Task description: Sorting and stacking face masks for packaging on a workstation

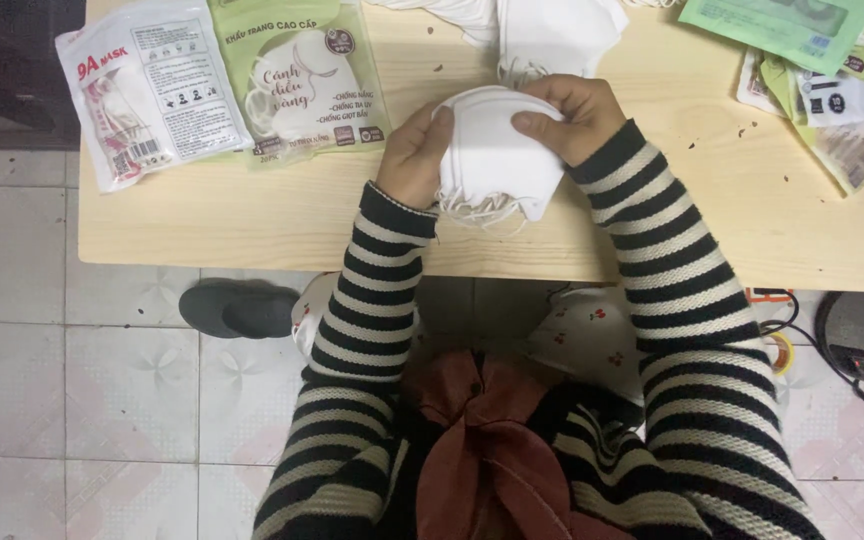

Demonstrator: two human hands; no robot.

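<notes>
Nearest the camera: a dark red scarf (482, 440) knotted at the person's chest, between 2 sleeves striped black and cream.

Left hand (415, 155): fingers curled closed around the left edge of a stack of white face masks (492, 155), thumb side pressed to the top mask.

Right hand (574, 118): fingers wrapped over the top right edge of the same stack, thumb (537, 124) laid flat across the front of it. Both hands grip the stack together.

Stack of white face masks: folded, held just above the near part of the table (252, 225), white ear loops (482, 208) hanging loose from its lower edge.

Behind the stack, at the far table edge: more loose white masks (552, 35).

Left on the table: 2 flat packets side by side, 1 white packet (147, 90) and 1 green packet (302, 75), well apart from the hands.

Right on the table: a heap of packets (832, 90), green and white, overlapping.

Floor: pale tiles; 1 dark slipper (237, 308) under the table edge; black cables (852, 370) at the right.
</notes>
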